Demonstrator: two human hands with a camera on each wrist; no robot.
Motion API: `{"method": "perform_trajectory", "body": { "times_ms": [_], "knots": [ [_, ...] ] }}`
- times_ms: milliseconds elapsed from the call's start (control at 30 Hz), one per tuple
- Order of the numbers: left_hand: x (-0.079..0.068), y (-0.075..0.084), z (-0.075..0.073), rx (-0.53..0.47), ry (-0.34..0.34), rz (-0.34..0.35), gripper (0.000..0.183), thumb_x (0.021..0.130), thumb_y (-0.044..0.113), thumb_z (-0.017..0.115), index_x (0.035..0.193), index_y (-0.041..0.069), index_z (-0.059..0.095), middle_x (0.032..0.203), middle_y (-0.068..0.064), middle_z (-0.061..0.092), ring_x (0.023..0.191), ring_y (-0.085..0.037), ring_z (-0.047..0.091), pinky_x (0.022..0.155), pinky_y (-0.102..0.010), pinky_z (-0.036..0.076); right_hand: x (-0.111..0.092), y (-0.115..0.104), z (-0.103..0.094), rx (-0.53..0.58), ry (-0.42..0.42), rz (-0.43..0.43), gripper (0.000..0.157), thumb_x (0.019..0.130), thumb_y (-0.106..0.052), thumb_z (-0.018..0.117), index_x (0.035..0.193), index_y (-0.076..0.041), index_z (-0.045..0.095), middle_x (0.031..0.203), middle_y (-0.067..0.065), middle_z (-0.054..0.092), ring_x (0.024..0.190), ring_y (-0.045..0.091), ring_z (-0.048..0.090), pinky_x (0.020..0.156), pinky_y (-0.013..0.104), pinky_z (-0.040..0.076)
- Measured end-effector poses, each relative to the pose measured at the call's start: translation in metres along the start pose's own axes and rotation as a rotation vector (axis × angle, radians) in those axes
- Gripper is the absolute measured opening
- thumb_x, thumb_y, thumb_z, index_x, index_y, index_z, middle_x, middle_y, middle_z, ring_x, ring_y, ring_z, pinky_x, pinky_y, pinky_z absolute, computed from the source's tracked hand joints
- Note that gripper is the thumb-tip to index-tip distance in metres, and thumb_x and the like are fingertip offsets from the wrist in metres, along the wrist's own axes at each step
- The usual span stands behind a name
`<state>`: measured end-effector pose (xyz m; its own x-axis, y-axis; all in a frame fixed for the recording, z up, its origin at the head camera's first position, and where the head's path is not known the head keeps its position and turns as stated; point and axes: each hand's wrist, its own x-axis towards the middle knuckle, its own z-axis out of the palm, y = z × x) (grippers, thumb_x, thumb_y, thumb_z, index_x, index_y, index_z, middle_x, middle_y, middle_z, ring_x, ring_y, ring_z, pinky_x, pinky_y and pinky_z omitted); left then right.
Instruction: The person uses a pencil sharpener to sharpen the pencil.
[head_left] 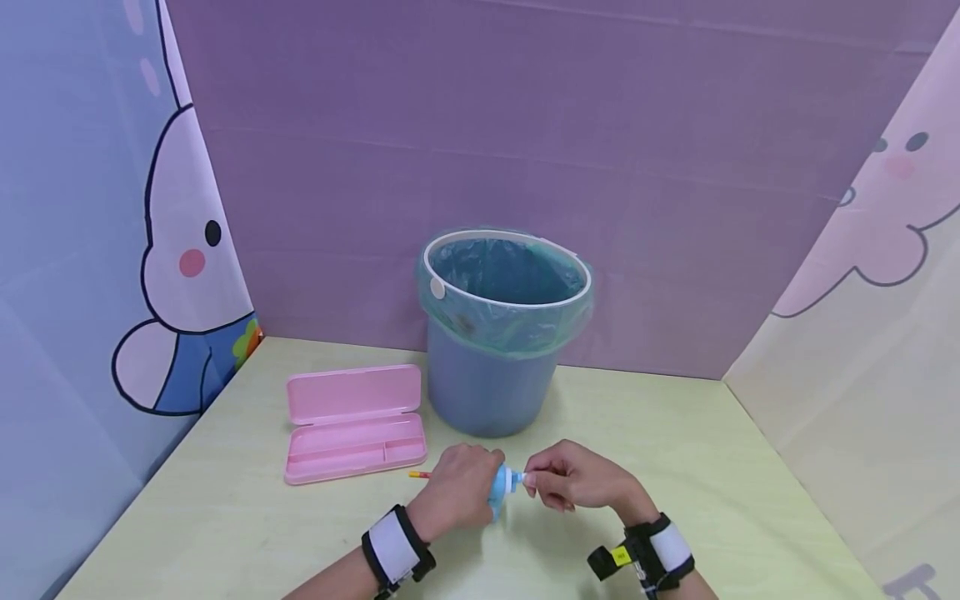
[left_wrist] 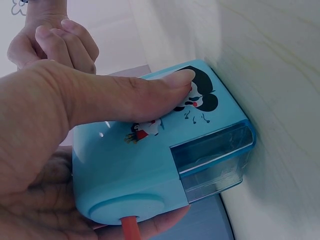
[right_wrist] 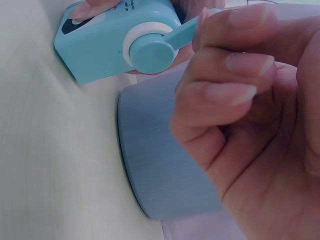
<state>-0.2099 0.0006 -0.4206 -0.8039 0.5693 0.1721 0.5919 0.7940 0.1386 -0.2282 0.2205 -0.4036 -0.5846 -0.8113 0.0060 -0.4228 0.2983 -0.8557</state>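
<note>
In the head view my left hand (head_left: 461,483) grips a light blue crank pencil sharpener (left_wrist: 130,172) low over the table. The thumb lies across its printed face in the left wrist view, and a clear shavings drawer (left_wrist: 215,165) shows at one side. Out of the sharpener's front hole sticks a red pencil (left_wrist: 131,229); the rest of it is hidden inside. My right hand (head_left: 573,477) pinches the end of the blue crank handle (right_wrist: 182,34) between thumb and fingers, the other fingers curled in.
An opened pink pencil case (head_left: 352,376) lies to the left on the pale table (head_left: 720,500). Behind my hands stands a blue bin (head_left: 487,383) with a green liner bag. Purple cloth (head_left: 487,125) hangs at the back, and printed cloths close both sides.
</note>
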Motion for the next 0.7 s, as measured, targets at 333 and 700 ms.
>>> {"method": "perform_trajectory", "body": {
  "times_ms": [333, 700],
  "knots": [
    [0.0, 0.0, 0.001, 0.005, 0.016, -0.002, 0.038, 0.064, 0.025, 0.086, 0.087, 0.016, 0.057, 0.069, 0.006, 0.048, 0.062, -0.01, 0.045, 0.058, -0.028, 0.04, -0.001, -0.002, -0.001, -0.043, 0.05, 0.029, 0.022, 0.101, -0.022, 0.052, 0.087, -0.011, 0.064, 0.055, -0.004, 0.046, 0.046, 0.007, 0.041, 0.044, 0.021, 0.03],
    [0.0, 0.001, 0.001, 0.029, 0.043, 0.019, 0.038, 0.063, 0.024, 0.086, 0.086, 0.015, 0.057, 0.066, 0.006, 0.047, 0.059, -0.009, 0.044, 0.056, -0.028, 0.039, 0.003, 0.009, -0.002, -0.14, 0.161, -0.016, 0.022, 0.102, -0.027, 0.051, 0.091, -0.016, 0.066, 0.055, -0.006, 0.045, 0.045, 0.007, 0.041, 0.046, 0.021, 0.034]
  ]
}}
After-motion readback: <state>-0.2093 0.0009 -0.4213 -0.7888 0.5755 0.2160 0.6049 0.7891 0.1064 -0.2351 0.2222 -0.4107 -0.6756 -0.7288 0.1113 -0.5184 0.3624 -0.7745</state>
